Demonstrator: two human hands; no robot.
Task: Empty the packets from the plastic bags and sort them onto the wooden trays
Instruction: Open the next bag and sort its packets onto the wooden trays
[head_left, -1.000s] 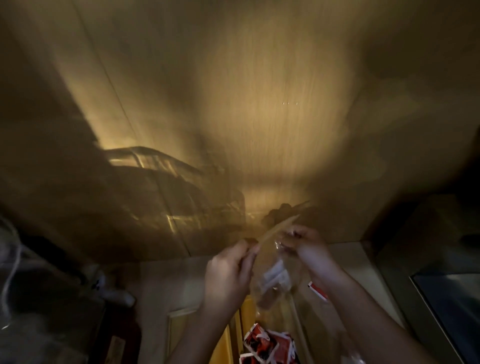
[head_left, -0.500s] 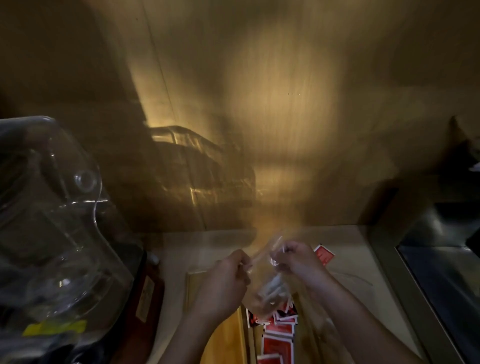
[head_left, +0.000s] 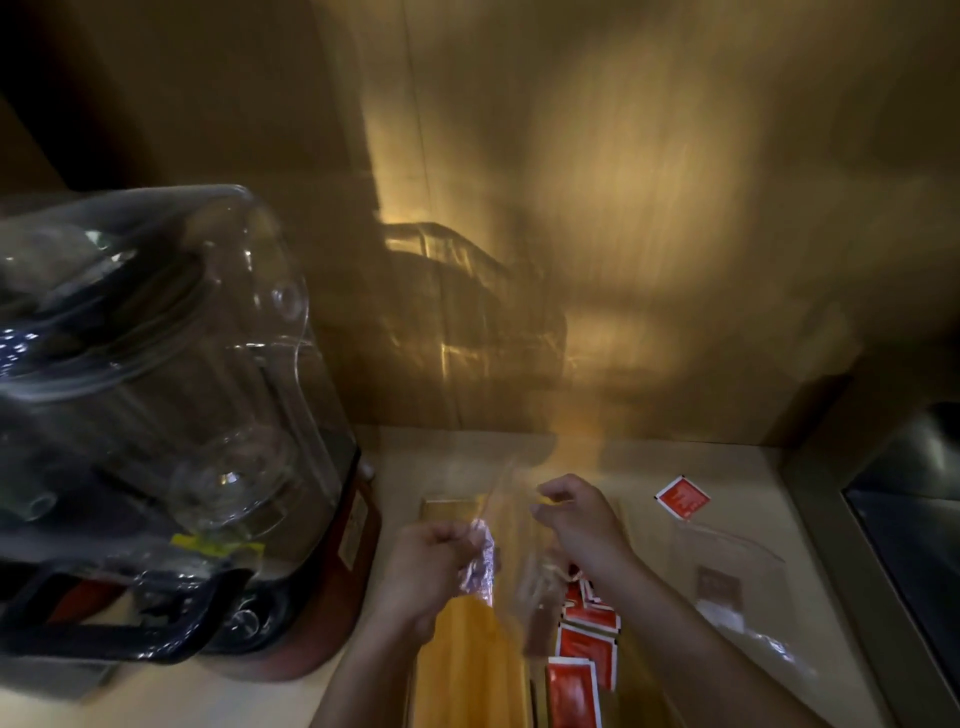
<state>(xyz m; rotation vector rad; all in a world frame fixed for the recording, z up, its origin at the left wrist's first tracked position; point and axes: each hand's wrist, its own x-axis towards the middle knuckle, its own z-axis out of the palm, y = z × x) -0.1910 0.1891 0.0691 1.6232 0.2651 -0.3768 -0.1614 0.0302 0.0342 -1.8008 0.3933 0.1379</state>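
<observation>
Head view: the left hand (head_left: 431, 564) pinches a crumpled clear bag (head_left: 480, 558) between thumb and fingers, its grip narrow and closed on the plastic. The bag hangs over the wooden tray (head_left: 467, 660), its long axis roughly upright, one edge rising toward the wall and the rest trailing down toward the tray; motion blur hides its mouth. The right hand (head_left: 582, 525) hovers just beside it, fingers curled loosely with a gap between thumb and fingertips; it seems to hold nothing, though blur makes that uncertain.

The tray's long axis runs away from the person, toward the wall. On its right half, red packets (head_left: 584, 654) lie overlapping in a row along that same axis, partly under the right forearm. One lone packet (head_left: 681, 497) lies on the table (head_left: 737, 483), turned diagonally, well apart from the tray. A second clear bag (head_left: 732, 587) lies flat on the table right of the forearm. A blender (head_left: 171, 415) with a clear cover stands at the left.
</observation>
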